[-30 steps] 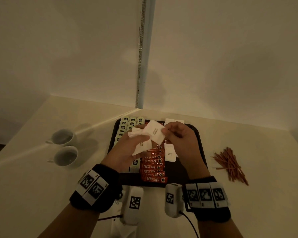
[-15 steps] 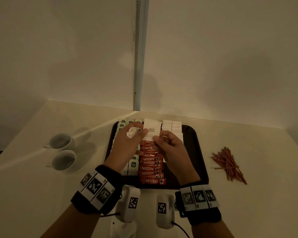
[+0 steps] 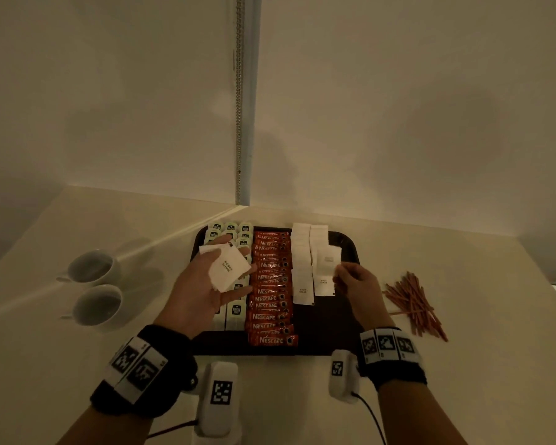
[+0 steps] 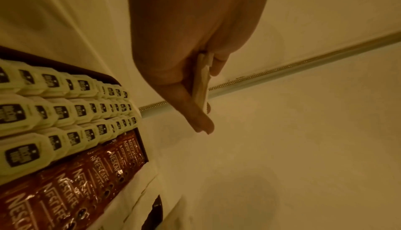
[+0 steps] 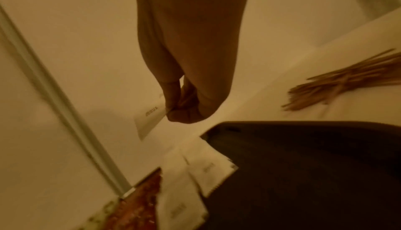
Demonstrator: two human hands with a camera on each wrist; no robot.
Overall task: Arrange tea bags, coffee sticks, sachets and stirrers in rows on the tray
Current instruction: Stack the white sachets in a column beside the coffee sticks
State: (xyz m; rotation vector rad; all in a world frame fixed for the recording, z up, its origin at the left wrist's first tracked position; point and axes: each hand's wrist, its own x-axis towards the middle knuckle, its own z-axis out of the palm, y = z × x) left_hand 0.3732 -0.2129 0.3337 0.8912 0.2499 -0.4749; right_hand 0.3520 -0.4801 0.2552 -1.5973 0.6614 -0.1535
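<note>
Left hand (image 3: pixel 206 284), palm up over the tea bags (image 3: pixel 235 313), holds a small stack of white sachets (image 3: pixel 228 271) printed "WHITE SUGAR". Right hand (image 3: pixel 357 284) pinches one sachet (image 3: pixel 328 261) above the tray's (image 3: pixel 344 316) sachet rows (image 3: pixel 302 268). NESCAFE sticks (image 3: pixel 272 290) in centre column. Stirrers (image 3: pixel 411 303) on bench (image 3: pixel 479 348), 3 o'clock of tray.

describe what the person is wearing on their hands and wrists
Both hands are bare, no gloves. The left hand and right hand each have a wide black wristband carrying white square tags printed with black-and-white coded patterns. A white camera pod with its own coded tag sits by each wrist, and a dark cable trails from the right one.
</note>
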